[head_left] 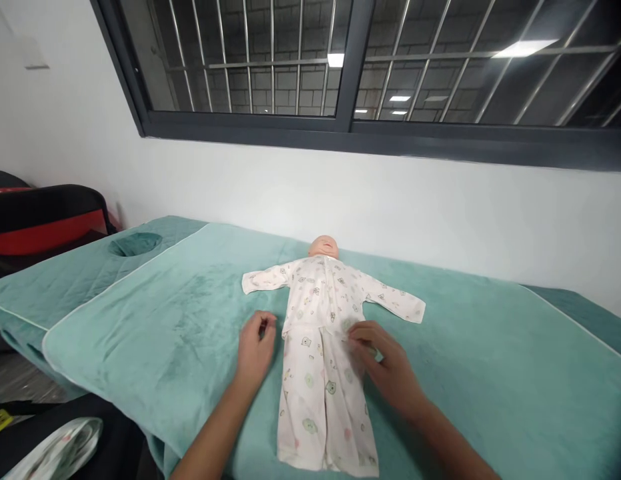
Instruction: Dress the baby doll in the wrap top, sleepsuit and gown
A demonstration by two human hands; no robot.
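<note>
A baby doll (pixel 323 247) lies on its back on the teal bed cover, its head toward the wall. It wears a white printed long-sleeved baby top (pixel 317 293) with both sleeves spread wide. White printed baby pants (pixel 307 400) stretch down from under the top's hem. My left hand (pixel 257 345) is beside the doll's waist, fingers curled in to the thumb, with no cloth visible in it. At the opposite side of the waist, my right hand (pixel 385 367) has its fingertips pinched at the top's lower hem; they are slightly blurred.
The teal cover (pixel 190 320) spreads over a bed with a face hole (pixel 135 244) at the left. A black and red chair or bag (pixel 45 223) stands beyond it. At lower left is a folded printed cloth (pixel 63 450). A barred window (pixel 340 130) is above the wall.
</note>
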